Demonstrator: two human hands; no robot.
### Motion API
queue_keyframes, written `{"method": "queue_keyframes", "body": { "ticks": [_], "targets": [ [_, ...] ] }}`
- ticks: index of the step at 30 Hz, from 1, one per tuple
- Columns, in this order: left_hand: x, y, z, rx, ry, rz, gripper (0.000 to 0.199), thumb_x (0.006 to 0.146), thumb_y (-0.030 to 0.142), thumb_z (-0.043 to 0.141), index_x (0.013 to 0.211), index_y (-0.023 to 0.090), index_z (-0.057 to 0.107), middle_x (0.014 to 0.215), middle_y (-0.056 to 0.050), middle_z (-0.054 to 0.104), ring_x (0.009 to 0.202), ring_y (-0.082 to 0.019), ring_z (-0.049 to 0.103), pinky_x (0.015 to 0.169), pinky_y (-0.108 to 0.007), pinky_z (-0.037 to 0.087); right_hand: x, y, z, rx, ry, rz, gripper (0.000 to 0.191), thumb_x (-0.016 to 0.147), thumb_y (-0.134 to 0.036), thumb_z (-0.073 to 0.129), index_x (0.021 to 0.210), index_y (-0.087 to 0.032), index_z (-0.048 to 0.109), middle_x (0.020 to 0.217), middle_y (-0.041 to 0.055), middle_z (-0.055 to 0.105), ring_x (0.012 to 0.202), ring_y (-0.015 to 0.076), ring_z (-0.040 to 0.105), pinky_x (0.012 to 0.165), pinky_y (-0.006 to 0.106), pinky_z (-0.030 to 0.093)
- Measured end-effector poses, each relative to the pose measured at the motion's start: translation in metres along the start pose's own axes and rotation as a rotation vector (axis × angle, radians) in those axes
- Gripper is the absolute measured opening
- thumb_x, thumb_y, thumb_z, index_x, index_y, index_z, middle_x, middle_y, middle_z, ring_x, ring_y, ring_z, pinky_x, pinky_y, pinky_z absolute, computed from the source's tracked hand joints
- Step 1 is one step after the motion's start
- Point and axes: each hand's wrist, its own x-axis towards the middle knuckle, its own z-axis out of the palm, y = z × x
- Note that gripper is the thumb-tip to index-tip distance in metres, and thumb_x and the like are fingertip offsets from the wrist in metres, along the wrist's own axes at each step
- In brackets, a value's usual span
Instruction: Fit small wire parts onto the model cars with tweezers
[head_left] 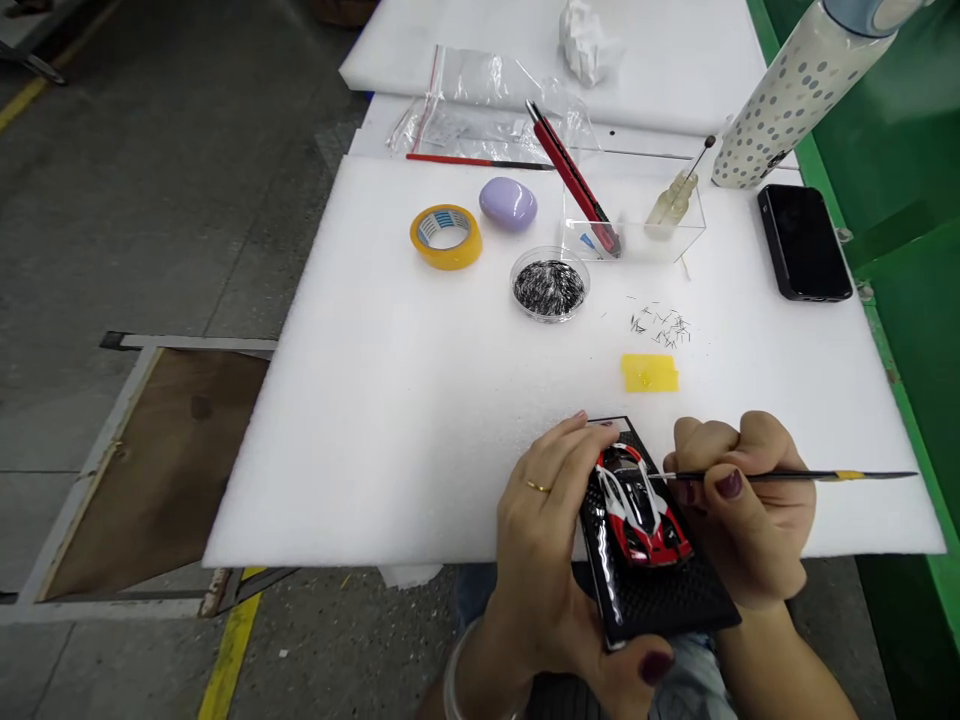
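Red and white, the toy car point(640, 505) sits on a black base point(652, 580) at the near edge of the foam sheet point(390, 400), where the left hand point(544, 545) grips the base and the right hand point(750, 510) pinches a thin brush point(787, 476) touching the car.

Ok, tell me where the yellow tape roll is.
Head view: the yellow tape roll lies far left on the white foam sheet, beside the lilac oval case.
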Motion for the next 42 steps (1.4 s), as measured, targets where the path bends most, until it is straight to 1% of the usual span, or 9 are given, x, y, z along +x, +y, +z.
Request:
{"method": "queue_keyframes", "body": {
  "ticks": [3,6,13,18,24,28,33,38,42],
  "targets": [
    [-0.0001,0.0019,-0.0005,0.005,0.006,-0.012,0.057,0.095,0.057,0.049,0.141,0.025,0.055,0.138,-0.007,0.064,0.137,-0.031,0.052,0.117,-0.053,0.043,-0.0025,0.0008,-0.0004,0.003,0.004,0.021,0.013,0.089,-0.022,0.069,0.084,-0.027,0.059,0.058,-0.0017,0.049,0.053,0.0164,0.04,0.047,0.031,0.029],
    [-0.0003,0.0026,-0.0006,0.02,-0.018,-0.024,0.056,0.095,0.056,0.05,0.141,0.023,0.055,0.137,-0.007,0.064,0.137,-0.031,0.051,0.117,-0.052,0.042,-0.0043,0.0014,-0.0001,0.01,0.011,0.034,0.014,0.088,-0.02,0.07,0.083,-0.026,0.058,0.058,-0.0019,0.049,0.054,0.0162,0.038,0.048,0.031,0.029],
    [0.0005,0.0019,-0.0008,0.015,-0.011,-0.004,0.054,0.097,0.055,0.05,0.14,0.023,0.055,0.137,-0.006,0.064,0.137,-0.028,0.051,0.119,-0.047,0.04,-0.0078,0.0,-0.0019,-0.016,0.011,0.057,0.014,0.088,-0.021,0.071,0.083,-0.026,0.059,0.059,-0.0023,0.05,0.055,0.0153,0.04,0.051,0.032,0.033],
    [0.0011,0.0035,-0.0016,0.029,-0.016,-0.008,0.05,0.098,0.05,0.052,0.139,0.021,0.055,0.137,-0.006,0.064,0.138,-0.027,0.051,0.119,-0.045,0.04,-0.0084,-0.0005,-0.0021,-0.038,0.009,0.046,0.013,0.087,-0.022,0.073,0.083,-0.025,0.06,0.059,-0.002,0.051,0.053,0.0145,0.04,0.049,0.031,0.033],
    [0.0025,0.0049,-0.0009,0.039,-0.013,-0.012,0.049,0.099,0.05,0.053,0.138,0.021,0.056,0.135,-0.007,0.065,0.136,-0.029,0.053,0.118,-0.048,0.043,-0.0081,-0.0003,-0.0023,-0.028,-0.01,0.047,0.011,0.088,-0.02,0.071,0.085,-0.025,0.062,0.061,-0.001,0.054,0.054,0.0149,0.041,0.048,0.031,0.032],
    [0.0022,0.0047,-0.0015,0.041,-0.018,-0.015,0.047,0.099,0.047,0.054,0.139,0.022,0.056,0.136,-0.006,0.065,0.137,-0.027,0.052,0.119,-0.045,0.042,-0.0078,-0.0012,-0.0036,-0.043,-0.017,0.051,0.011,0.087,-0.02,0.071,0.084,-0.026,0.061,0.06,-0.0016,0.053,0.052,0.0152,0.04,0.047,0.031,0.033],
    [0.0025,0.0054,-0.0017,0.034,-0.012,-0.012,0.053,0.1,0.056,0.047,0.138,0.022,0.056,0.136,-0.007,0.065,0.137,-0.029,0.052,0.119,-0.048,0.042,-0.0077,-0.0015,-0.0043,-0.018,-0.032,0.058,0.011,0.088,-0.018,0.071,0.085,-0.025,0.063,0.062,-0.0009,0.055,0.054,0.0147,0.042,0.047,0.031,0.033],
    [0.0029,0.0074,-0.0003,0.064,-0.004,0.002,0.045,0.101,0.045,0.048,0.138,0.02,0.056,0.135,-0.007,0.065,0.137,-0.027,0.052,0.119,-0.045,0.042,-0.0082,0.0006,-0.0021,0.014,-0.014,0.031,0.01,0.088,-0.016,0.07,0.087,-0.024,0.063,0.062,-0.0016,0.054,0.055,0.0144,0.041,0.049,0.031,0.032],
    [0.0027,0.007,-0.0005,0.063,-0.009,0.005,0.049,0.101,0.049,0.045,0.138,0.019,0.056,0.135,-0.009,0.065,0.137,-0.029,0.052,0.118,-0.048,0.043,-0.0085,0.0004,-0.0025,0.007,-0.026,0.051,0.011,0.088,-0.017,0.069,0.086,-0.025,0.062,0.062,-0.0014,0.054,0.054,0.0152,0.041,0.048,0.031,0.031]
  ]
}}
